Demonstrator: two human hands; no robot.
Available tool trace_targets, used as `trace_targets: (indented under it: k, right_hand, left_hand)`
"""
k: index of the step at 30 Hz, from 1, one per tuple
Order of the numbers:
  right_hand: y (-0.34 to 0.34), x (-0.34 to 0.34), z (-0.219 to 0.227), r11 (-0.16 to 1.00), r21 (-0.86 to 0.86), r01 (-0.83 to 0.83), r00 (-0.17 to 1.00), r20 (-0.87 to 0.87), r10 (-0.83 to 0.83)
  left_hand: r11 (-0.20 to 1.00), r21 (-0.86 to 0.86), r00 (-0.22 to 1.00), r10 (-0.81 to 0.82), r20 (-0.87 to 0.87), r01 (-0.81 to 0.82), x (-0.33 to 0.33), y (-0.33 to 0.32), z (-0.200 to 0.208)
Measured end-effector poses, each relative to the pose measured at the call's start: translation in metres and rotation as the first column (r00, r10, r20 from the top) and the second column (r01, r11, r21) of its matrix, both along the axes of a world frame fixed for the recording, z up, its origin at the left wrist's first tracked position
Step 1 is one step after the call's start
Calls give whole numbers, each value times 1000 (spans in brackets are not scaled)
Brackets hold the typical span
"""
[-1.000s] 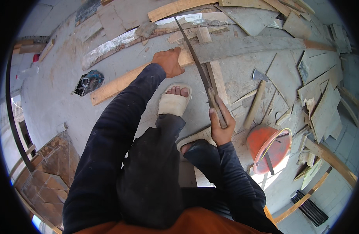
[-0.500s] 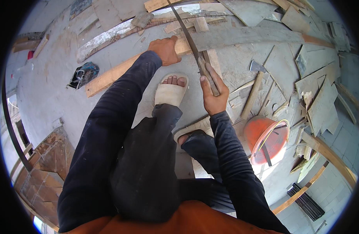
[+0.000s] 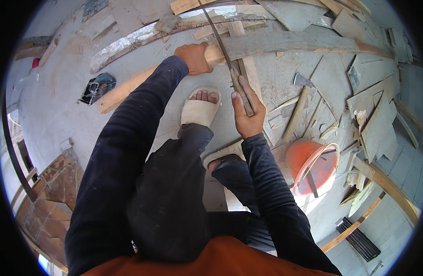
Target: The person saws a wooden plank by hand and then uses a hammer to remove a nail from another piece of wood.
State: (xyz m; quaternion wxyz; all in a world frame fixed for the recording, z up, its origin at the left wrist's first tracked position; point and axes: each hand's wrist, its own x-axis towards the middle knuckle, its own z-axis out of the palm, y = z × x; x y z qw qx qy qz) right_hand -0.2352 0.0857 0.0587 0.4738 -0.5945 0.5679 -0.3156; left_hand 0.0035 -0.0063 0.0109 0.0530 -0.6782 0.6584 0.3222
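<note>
My left hand (image 3: 194, 58) presses down on a long pale wooden plank (image 3: 128, 88) that lies on the concrete floor. My right hand (image 3: 246, 112) is shut on the wooden handle of a hand saw (image 3: 221, 43), whose thin blade runs up and away across the plank just right of my left hand. My sandalled foot (image 3: 200, 109) stands below the plank, between the two hands. A second sandalled foot (image 3: 223, 154) rests lower, on a scrap board.
A hatchet (image 3: 298, 108) lies on the floor to the right of the saw. An orange bucket (image 3: 311, 166) stands at lower right. Scrap boards and plywood offcuts (image 3: 372, 115) litter the right side. A long grey board (image 3: 294, 42) crosses beyond. Stacked bricks (image 3: 48, 202) sit at lower left.
The saw and my right hand have shifted slightly up the picture along the cut. My left hand stays pressed on the plank.
</note>
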Motion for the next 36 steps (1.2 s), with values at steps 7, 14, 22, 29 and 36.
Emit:
trace_targets:
  k: [7,14,22,29,36]
  right_hand:
    - [124,-95,67,986,162,40,996,-87,-26]
    - [-8,3,-4,1000,-18,-1,1000,29,2]
    - [129,-86,75,989,144,44,993,-116,-27]
    - [-15,11,-3,999,-33,-17,1000,3,18]
    - [115,-87,66,994,100,-41,998,-45,46]
  left_hand:
    - [999,-14,999,35,20,-35,15,2,1]
    - [1000,-14,1000,3,12,-3,1,-6,-2]
    - [999,-9,999,48,12,-48,11,12,-5]
    - [1000,-27,1000,-5,22,5,0,1,-2]
    - [975,-216,998,50,-28,-55,8,13,-19]
